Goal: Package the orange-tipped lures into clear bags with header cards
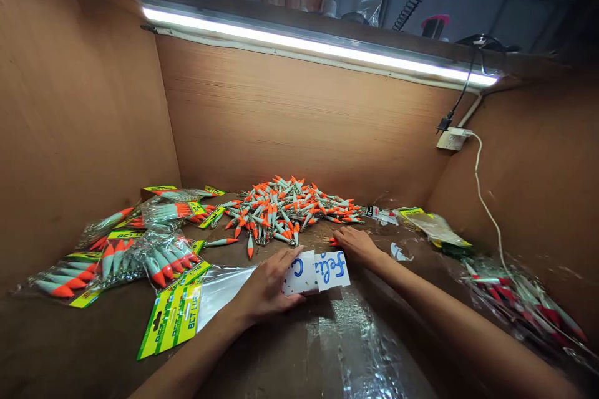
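My left hand is closed around a small folded white card piece with blue lettering, held just above the table. To its right, my right hand rests low with bent fingers on a fishing lure; only the lure's orange tip shows, the rest being under the fingers. Just beyond both hands spreads a big pile of pale lures with orange tips, with metal hooks or rings among them. One loose lure lies left of the pile.
Filled clear lure packs lie at the left, beside flat bags with yellow-green headers. More bags and red-and-white packed lures lie at the right. A white cable hangs down the right wall. Clear tape covers the table's front.
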A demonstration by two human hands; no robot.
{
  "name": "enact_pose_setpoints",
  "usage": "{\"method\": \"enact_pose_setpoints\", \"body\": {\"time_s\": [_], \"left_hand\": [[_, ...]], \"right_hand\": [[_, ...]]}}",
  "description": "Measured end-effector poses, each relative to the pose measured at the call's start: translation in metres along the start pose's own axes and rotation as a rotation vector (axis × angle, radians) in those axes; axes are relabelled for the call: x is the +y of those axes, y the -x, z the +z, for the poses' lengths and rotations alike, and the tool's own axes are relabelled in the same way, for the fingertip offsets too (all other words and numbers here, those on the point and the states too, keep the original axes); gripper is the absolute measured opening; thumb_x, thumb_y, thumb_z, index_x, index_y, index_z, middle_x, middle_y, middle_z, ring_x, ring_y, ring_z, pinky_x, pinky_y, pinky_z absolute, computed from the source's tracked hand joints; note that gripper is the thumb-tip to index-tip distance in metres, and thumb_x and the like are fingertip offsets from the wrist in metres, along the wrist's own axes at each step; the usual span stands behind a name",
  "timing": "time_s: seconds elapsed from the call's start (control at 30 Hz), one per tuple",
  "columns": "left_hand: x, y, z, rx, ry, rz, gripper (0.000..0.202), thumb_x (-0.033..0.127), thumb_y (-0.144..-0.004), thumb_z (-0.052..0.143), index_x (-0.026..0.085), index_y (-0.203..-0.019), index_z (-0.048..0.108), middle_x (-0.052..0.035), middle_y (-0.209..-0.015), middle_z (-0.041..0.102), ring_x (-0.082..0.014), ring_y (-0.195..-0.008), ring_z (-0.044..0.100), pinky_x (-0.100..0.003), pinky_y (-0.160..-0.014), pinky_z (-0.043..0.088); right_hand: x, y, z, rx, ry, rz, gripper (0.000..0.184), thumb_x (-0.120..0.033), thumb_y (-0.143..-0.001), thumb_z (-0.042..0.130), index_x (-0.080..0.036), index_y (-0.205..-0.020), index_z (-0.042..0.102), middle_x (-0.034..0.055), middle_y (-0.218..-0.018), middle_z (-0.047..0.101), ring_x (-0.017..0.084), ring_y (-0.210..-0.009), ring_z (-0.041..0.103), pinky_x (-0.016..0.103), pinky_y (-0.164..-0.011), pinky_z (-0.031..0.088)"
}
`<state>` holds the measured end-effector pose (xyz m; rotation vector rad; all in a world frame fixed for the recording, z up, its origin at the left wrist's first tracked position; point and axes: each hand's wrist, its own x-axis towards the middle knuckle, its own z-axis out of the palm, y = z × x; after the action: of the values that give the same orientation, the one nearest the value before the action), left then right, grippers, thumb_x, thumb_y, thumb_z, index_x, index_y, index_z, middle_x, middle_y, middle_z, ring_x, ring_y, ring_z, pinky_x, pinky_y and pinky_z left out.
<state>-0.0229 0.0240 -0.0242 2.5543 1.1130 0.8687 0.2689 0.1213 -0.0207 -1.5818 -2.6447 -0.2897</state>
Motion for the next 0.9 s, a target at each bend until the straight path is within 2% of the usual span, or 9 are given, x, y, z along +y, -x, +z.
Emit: {"method": "enact_pose_setpoints", "body": {"time_s": [0.17, 0.27, 0.33, 0.4, 0.47, 0.53, 0.63, 0.7, 0.9], "left_hand": [[0.0, 0.0, 0.0, -0.016, -0.02, -0.022, 0.093, 0.032, -0.07, 0.079, 0.03, -0.151, 0.032, -0.0081, -0.139, 0.054, -0.0288, -0.122, 0.056, -0.041, -0.103, 0.047], [0.001, 0.001, 0.001, -0.022, -0.028, -0.035, 0.091, 0.034, -0.071, 0.079, 0.03, -0.15, 0.033, -0.008, -0.137, 0.055, -0.0285, -0.119, 0.058, -0.041, -0.1, 0.049], [0.001, 0.001, 0.001, -0.021, -0.021, -0.032, 0.09, 0.034, -0.072, 0.078, 0.03, -0.15, 0.033, -0.0076, -0.137, 0.055, -0.0278, -0.118, 0.059, -0.039, -0.099, 0.05], [0.0, 0.002, 0.003, -0.028, -0.014, -0.032, 0.09, 0.032, -0.072, 0.078, 0.03, -0.15, 0.033, -0.0073, -0.137, 0.054, -0.0269, -0.117, 0.06, -0.039, -0.099, 0.05], [-0.001, 0.002, 0.004, -0.039, -0.02, -0.044, 0.091, 0.032, -0.072, 0.077, 0.031, -0.151, 0.032, -0.0073, -0.137, 0.053, -0.027, -0.116, 0.06, -0.039, -0.099, 0.05], [-0.002, 0.002, 0.005, -0.041, -0.028, -0.058, 0.09, 0.033, -0.072, 0.077, 0.031, -0.15, 0.033, -0.0073, -0.137, 0.053, -0.0278, -0.115, 0.06, -0.04, -0.098, 0.05], [0.0, 0.001, 0.006, -0.029, -0.018, -0.065, 0.088, 0.034, -0.071, 0.078, 0.031, -0.149, 0.036, -0.0069, -0.136, 0.055, -0.0278, -0.115, 0.061, -0.039, -0.098, 0.05], [0.002, 0.0, 0.006, -0.028, -0.008, -0.06, 0.087, 0.033, -0.07, 0.078, 0.031, -0.148, 0.038, -0.0068, -0.134, 0.056, -0.0275, -0.113, 0.061, -0.038, -0.096, 0.051], [0.012, -0.001, 0.006, -0.05, -0.003, -0.038, 0.086, 0.028, -0.068, 0.078, 0.03, -0.146, 0.04, -0.0071, -0.132, 0.057, -0.0281, -0.112, 0.062, -0.04, -0.096, 0.051]], "right_hand": [[0.006, 0.002, -0.011, 0.012, 0.02, -0.088, 0.026, -0.012, -0.092, 0.052, -0.021, -0.115, 0.06, 0.01, -0.106, 0.068, 0.022, -0.097, 0.063, 0.026, -0.077, 0.045], [0.014, 0.009, -0.029, 0.093, -0.014, -0.076, 0.039, -0.012, -0.092, 0.051, -0.026, -0.129, 0.055, 0.0082, -0.11, 0.067, 0.02, -0.092, 0.065, 0.025, -0.074, 0.045], [0.019, 0.019, -0.045, 0.169, -0.043, -0.042, 0.041, -0.012, -0.094, 0.047, -0.024, -0.132, 0.051, 0.0083, -0.113, 0.066, 0.019, -0.091, 0.065, 0.026, -0.076, 0.046], [0.02, 0.035, -0.061, 0.292, -0.174, 0.002, 0.03, -0.016, -0.097, 0.044, -0.021, -0.125, 0.053, 0.0072, -0.107, 0.067, 0.017, -0.087, 0.065, 0.026, -0.077, 0.047], [0.018, 0.055, -0.073, 0.425, -0.427, 0.037, 0.016, -0.026, -0.099, 0.048, -0.02, -0.111, 0.057, 0.0045, -0.097, 0.068, 0.016, -0.082, 0.064, 0.025, -0.075, 0.048], [0.01, 0.074, -0.078, 0.44, -0.679, 0.03, 0.015, -0.034, -0.096, 0.056, -0.02, -0.101, 0.059, 0.0019, -0.09, 0.068, 0.015, -0.078, 0.064, 0.024, -0.07, 0.049], [-0.008, 0.093, -0.071, 0.269, -0.827, -0.036, 0.013, -0.034, -0.094, 0.061, -0.021, -0.096, 0.063, 0.0003, -0.086, 0.07, 0.015, -0.075, 0.064, 0.024, -0.066, 0.048], [-0.022, 0.097, -0.059, 0.209, -0.784, -0.072, 0.009, -0.03, -0.093, 0.064, -0.022, -0.094, 0.067, 0.0004, -0.087, 0.071, 0.015, -0.076, 0.063, 0.024, -0.068, 0.047], [-0.064, 0.081, -0.026, 0.312, -0.396, -0.227, 0.003, -0.023, -0.088, 0.069, -0.023, -0.087, 0.072, 0.0031, -0.083, 0.07, 0.02, -0.085, 0.055, 0.032, -0.079, 0.042]]}}
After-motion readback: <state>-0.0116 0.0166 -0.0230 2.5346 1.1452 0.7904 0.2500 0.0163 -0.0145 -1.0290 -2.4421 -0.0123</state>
